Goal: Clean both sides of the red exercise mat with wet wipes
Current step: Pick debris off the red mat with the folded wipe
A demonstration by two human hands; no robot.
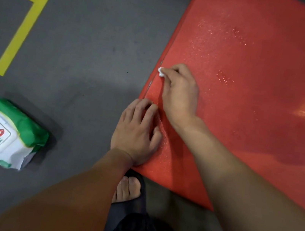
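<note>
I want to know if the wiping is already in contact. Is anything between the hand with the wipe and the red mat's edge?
Nothing visible. The right hand pinches the balled wet wipe right at the red mat edge; the left hand rests on the mat nearer the corner, behind the wipe, not blocking it.

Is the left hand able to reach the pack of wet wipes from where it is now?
Probably yes. The left hand presses flat on the red mat's edge and holds nothing; only bare grey floor separates it from the pack of wet wipes.
</note>
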